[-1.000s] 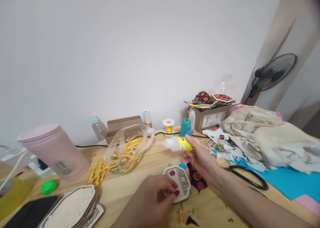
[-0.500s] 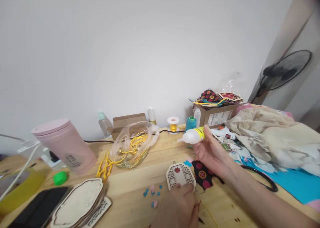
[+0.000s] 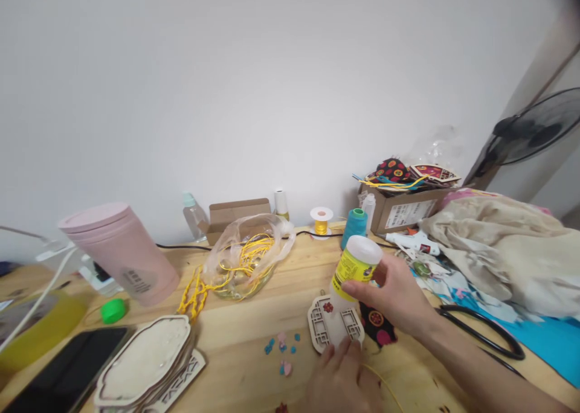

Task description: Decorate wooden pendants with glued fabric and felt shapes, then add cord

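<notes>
My right hand is closed round a glue bottle with a yellow label. The bottle is tipped upside down, white base up, and its nozzle end is over a small wooden lattice ornament; I cannot see glue coming out. A red flower piece sits near the ornament's top. At the lower edge, my left hand holds the ornament against the table, fingers partly hidden. Small blue and pink pieces lie to its left. Dark patterned fabric lies to its right, partly behind my right hand.
Stacked wooden plaques, a phone, a green cap and a pink tumbler stand left. Behind are a bag of yellow cord and a teal thread spool. A glue gun and cloth lie right.
My right hand has turned the glue bottle from sideways to nozzle down and lowered it over the ornament. My left hand stays on the ornament's lower edge. The view has shifted slightly.
</notes>
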Available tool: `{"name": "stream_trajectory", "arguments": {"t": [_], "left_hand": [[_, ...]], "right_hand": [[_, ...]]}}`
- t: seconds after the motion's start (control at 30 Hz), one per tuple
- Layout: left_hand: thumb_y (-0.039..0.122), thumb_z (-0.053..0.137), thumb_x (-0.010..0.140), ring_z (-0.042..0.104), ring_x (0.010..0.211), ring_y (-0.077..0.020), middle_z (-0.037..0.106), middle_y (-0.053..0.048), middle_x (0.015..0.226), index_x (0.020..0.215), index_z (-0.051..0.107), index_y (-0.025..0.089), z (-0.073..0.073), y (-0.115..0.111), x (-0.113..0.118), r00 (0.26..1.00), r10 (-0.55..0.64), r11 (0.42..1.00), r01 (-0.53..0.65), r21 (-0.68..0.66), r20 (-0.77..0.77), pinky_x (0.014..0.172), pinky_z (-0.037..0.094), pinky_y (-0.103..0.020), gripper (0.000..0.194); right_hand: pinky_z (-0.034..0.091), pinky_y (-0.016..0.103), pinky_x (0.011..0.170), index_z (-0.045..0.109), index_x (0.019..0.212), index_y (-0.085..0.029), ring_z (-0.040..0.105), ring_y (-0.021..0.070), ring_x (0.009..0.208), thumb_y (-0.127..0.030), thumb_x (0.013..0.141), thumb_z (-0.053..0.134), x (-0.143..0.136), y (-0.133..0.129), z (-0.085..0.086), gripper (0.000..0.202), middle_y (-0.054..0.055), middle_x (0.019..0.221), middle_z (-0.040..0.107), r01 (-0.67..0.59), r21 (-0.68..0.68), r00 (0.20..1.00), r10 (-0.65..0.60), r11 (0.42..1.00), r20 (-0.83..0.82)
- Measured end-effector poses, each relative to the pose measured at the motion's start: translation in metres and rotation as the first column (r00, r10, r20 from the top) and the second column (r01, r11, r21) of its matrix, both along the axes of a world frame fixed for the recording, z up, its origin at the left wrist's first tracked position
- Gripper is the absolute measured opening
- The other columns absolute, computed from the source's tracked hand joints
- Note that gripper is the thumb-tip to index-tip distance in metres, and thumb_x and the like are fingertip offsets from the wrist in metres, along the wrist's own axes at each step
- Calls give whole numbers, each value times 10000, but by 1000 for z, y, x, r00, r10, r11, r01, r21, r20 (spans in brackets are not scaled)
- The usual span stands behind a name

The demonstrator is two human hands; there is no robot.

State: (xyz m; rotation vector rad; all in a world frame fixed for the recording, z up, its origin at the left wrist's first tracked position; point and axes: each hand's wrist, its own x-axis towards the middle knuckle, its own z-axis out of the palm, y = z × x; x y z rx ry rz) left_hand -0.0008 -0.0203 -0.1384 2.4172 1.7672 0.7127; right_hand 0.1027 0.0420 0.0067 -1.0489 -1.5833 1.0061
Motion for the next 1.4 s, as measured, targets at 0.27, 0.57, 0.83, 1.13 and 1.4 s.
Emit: {"name": "stream_trajectory", "arguments": {"t": [0.27,0.57,0.83,1.13,1.4], "left_hand": [[111,448,647,617,878,-271,683,-121,914,662,615,163,7,-3,10,998,27,999,-30,-42,-58,798,479,-431,175],[97,451,564,647,768,-236,703,-112,818,619,640,154,28,-6,6,997,-76,986,79,147,-23,723,520,-369,205],[61,460,536,646,749,-225,699,-110,831,627,653,139,37,-6,3,993,-118,987,120,108,-20,732,513,-383,227],[61,458,606,622,856,-246,675,-131,929,702,663,125,48,-5,1,980,-189,980,186,-66,-53,806,480,-408,235],[69,459,608,595,925,-265,651,-149,997,772,670,108,53,-7,-1,977,-207,970,199,-142,-45,836,456,-422,270]], "right_hand": [[448,233,487,572,741,-178,567,157,589,-296,585,678,-5,-4,-6,221,1,670,627,69,149,982,-94,986,166],[463,221,527,560,691,-170,577,152,610,-245,559,699,-10,-6,-5,206,1,676,632,66,164,979,-96,984,182],[463,211,521,554,691,-175,578,149,612,-248,566,698,-10,-6,-5,204,-4,672,631,54,187,975,-92,981,202],[451,225,493,544,651,-188,566,159,587,-271,561,709,-10,-8,-1,206,-10,634,615,54,227,956,-116,972,270],[455,231,517,563,689,-183,565,155,600,-263,556,711,-9,-4,-6,214,-9,662,619,57,163,980,-87,985,180]]}}
